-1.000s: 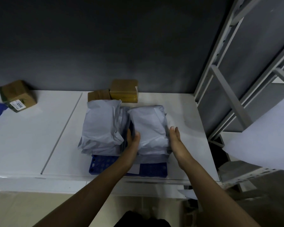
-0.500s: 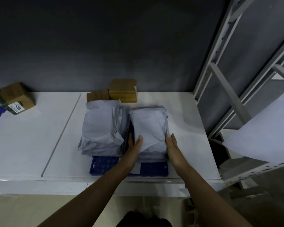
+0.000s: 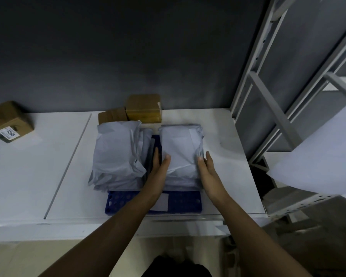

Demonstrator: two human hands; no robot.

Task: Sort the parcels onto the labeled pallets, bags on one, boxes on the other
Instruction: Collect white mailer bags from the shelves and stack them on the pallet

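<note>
On blue pallet (image 3: 185, 203), bag stack (image 3: 180, 144), left hand (image 3: 158, 170), right hand (image 3: 208, 172) flat against sides, grip unclosed

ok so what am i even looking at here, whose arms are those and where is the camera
There is no machine here. The single picture comes from a camera worn on a person's head, looking down, so the two bare arms are their own. The left hand and right hand lie flat against the sides of the right stack of grey bags, fingers straight, not curled round it. A second stack of grey bags lies beside it. Both stacks rest on a blue pallet on a white table. Two cardboard boxes sit behind the pallet, and another labelled box lies far left.
</note>
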